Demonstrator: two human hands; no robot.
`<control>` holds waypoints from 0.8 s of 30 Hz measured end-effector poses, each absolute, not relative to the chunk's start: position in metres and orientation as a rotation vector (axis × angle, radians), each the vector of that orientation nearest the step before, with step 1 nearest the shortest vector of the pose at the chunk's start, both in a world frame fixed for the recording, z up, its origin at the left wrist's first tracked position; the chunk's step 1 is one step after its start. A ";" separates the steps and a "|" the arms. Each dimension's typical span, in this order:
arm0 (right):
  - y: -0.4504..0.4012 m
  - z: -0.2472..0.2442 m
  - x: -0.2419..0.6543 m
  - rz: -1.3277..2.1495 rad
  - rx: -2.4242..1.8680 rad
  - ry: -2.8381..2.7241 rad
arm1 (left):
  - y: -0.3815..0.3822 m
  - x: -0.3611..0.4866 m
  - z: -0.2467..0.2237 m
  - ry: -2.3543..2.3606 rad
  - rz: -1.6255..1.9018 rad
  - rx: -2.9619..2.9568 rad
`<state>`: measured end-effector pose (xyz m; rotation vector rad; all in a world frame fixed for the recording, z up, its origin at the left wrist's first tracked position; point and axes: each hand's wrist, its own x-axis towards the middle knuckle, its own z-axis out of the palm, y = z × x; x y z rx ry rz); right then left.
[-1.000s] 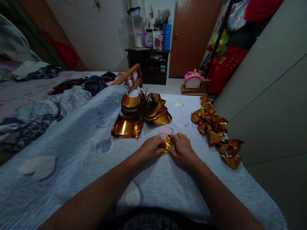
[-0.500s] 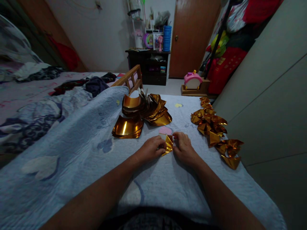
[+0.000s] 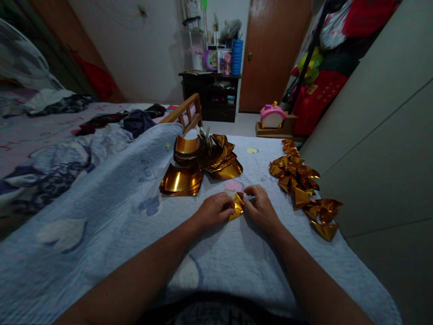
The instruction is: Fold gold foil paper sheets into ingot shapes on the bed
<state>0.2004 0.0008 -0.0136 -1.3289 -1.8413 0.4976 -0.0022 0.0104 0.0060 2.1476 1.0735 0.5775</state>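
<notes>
A folded piece of gold foil [image 3: 238,206] lies on the blue quilt [image 3: 223,266], between both hands. The left hand [image 3: 214,210], its forearm slanting inward, holds the foil's left side with bent fingers and thumb close together. The right hand [image 3: 260,206] angles in opposite, fingers curled, thumb and forefinger parted at the right edge; whether they grip it I cannot tell. Beyond sit fanned foil sheets [image 3: 181,179]; rightward, crumpled foil shapes [image 3: 299,174].

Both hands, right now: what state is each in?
Left hand: curled, holding the gold foil.
Right hand: slightly open at the foil's right edge; contact cannot be told.
</notes>
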 end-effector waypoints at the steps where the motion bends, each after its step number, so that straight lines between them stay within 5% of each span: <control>1: 0.002 -0.015 0.200 0.492 -1.354 -1.835 | 0.010 -0.001 0.006 1.075 0.593 2.146; 24: 0.001 -0.003 0.190 0.639 -1.359 -1.608 | 0.006 0.008 0.000 0.925 0.751 1.890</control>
